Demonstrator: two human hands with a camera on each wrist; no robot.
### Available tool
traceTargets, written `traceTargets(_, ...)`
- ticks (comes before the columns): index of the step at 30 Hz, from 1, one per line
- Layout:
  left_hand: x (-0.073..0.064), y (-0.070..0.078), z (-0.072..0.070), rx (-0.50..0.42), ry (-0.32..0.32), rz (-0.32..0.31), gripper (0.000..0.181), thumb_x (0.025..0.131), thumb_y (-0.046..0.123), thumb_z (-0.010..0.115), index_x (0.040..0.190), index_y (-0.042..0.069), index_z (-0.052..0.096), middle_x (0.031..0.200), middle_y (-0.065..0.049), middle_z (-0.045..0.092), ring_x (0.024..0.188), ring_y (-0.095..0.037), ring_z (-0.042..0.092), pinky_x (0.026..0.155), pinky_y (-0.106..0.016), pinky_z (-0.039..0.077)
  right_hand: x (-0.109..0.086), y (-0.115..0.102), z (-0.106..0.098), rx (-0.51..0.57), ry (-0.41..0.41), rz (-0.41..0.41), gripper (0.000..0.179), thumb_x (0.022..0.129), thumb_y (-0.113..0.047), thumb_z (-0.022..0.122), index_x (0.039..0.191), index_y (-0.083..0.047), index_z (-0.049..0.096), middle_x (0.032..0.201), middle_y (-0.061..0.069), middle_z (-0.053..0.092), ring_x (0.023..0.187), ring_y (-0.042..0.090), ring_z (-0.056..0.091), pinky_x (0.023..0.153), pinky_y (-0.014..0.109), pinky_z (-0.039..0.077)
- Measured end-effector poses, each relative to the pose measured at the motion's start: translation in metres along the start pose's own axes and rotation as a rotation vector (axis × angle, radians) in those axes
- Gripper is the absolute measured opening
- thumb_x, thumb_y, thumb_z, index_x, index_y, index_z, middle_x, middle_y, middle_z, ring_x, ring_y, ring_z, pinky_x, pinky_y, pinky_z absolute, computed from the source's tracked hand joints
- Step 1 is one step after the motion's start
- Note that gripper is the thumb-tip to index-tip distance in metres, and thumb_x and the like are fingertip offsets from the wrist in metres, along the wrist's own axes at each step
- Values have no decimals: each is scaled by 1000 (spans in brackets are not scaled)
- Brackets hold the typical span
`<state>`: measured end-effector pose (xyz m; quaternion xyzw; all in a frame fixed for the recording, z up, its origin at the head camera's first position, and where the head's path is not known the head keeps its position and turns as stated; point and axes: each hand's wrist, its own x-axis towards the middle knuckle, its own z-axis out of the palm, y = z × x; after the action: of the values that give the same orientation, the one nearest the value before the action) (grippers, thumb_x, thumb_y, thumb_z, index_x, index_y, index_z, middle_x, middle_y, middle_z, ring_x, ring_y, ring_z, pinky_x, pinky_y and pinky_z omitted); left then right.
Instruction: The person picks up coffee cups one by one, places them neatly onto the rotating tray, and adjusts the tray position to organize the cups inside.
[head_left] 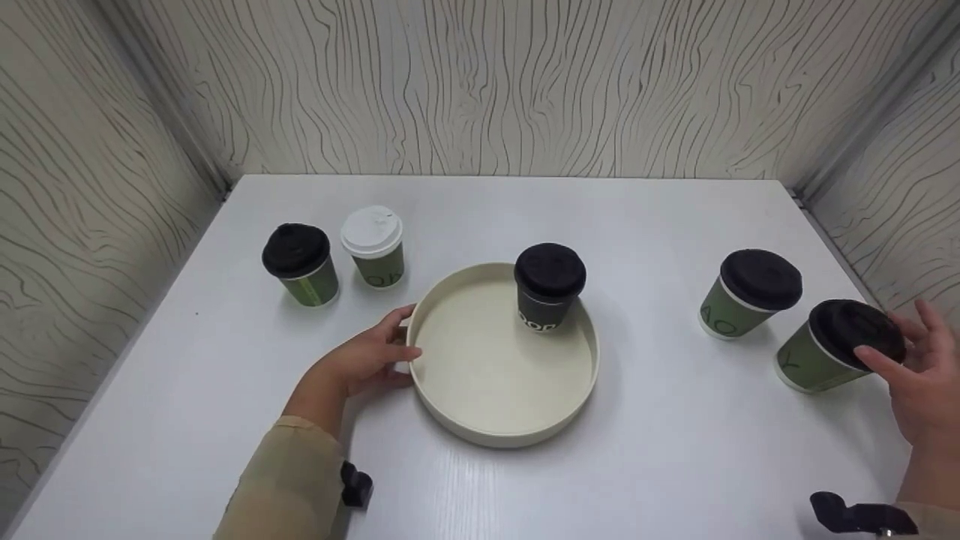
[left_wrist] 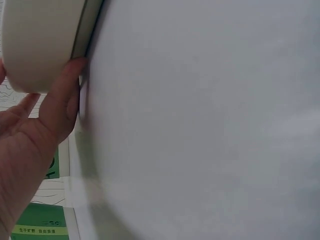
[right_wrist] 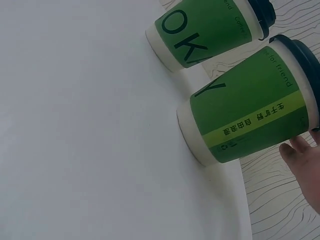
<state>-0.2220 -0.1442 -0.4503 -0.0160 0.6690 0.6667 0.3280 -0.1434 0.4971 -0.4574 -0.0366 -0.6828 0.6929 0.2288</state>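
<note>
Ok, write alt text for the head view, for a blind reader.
A person's left hand grips a round cream tray holding a dark cup; the right hand is at the lid of the rightmost green cup. Another green cup stands beside it; left of the tray stand a black-lidded cup and a white-lidded cup.

5 cups (head_left: 379,271) stood: 2 beyond left hand (head_left: 367,356), 2 near right hand (head_left: 926,375), 1 between | lids (head_left: 550,270) numbered 5: 4 black, 1 white | tray (head_left: 487,375) count was 1
</note>
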Motion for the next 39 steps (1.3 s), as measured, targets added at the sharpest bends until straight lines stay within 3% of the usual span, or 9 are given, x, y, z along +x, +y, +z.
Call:
traceTargets(5, -1, 0, 0, -14, -7, -1, 70, 85, 5, 61, 140, 34, 29, 142, -9, 29, 113, -28, 50, 85, -45, 47, 0, 9, -3, 64, -46, -11, 88, 77, 21, 55, 145, -21, 20, 129, 1, 37, 119, 10, 39, 93, 10, 35)
traceTargets(11, -2, 0, 0, -27, -21, 9, 71, 85, 3, 59, 141, 33, 27, 142, -10, 28, 113, -28, 49, 85, -46, 47, -11, -2, 11, 180, -100, -32, 84, 75, 26, 51, 143, -13, 22, 124, 3, 40, 111, 9, 46, 85, 10, 41)
traceTargets(18, -3, 1, 0, -5, -36, 15, 73, 85, 4, 60, 142, 33, 24, 141, -11, 30, 110, -28, 52, 84, -46, 48, -21, -10, 18, 171, -129, -26, 78, 73, 28, 51, 138, -10, 27, 128, 1, 39, 117, 7, 41, 87, 9, 39)
traceTargets(23, -3, 1, -2, -13, -61, 23, 72, 87, 4, 58, 143, 31, 22, 141, -12, 30, 112, -29, 50, 85, -46, 47, -24, -17, 23, 173, -118, -26, 75, 72, 28, 52, 134, -8, 30, 123, 0, 46, 113, 4, 46, 88, 9, 38)
traceTargets(28, -2, 0, -2, -15, -65, 31, 71, 87, 4, 58, 142, 31, 23, 141, -12, 30, 111, -28, 50, 84, -46, 48, -9, 13, -5, 107, -109, -32, 77, 71, 26, 57, 134, -10, 31, 125, 1, 45, 117, 7, 43, 88, 9, 38)
traceTargets(31, -2, 0, -2, -8, -61, 34, 71, 87, 4, 58, 142, 32, 24, 140, -11, 31, 111, -28, 51, 83, -45, 48, 0, 34, -24, 42, -84, -28, 79, 71, 22, 62, 135, -11, 30, 127, 1, 44, 122, 10, 37, 95, 10, 32)
traceTargets(36, -2, -1, -2, -5, -58, 33, 71, 86, 4, 58, 142, 32, 24, 140, -11, 31, 112, -28, 49, 84, -46, 48, -3, 28, -18, -92, -15, 16, 78, 73, 17, 65, 134, -16, 30, 126, -5, 42, 126, 8, 32, 104, 13, 18)
traceTargets(39, -2, -1, -2, -6, -57, 28, 71, 86, 4, 58, 142, 32, 23, 140, -12, 31, 112, -28, 49, 84, -46, 47, -6, 21, -12, -143, 5, 25, 76, 73, 15, 65, 134, -17, 31, 124, -7, 43, 124, 7, 34, 104, 12, 18)
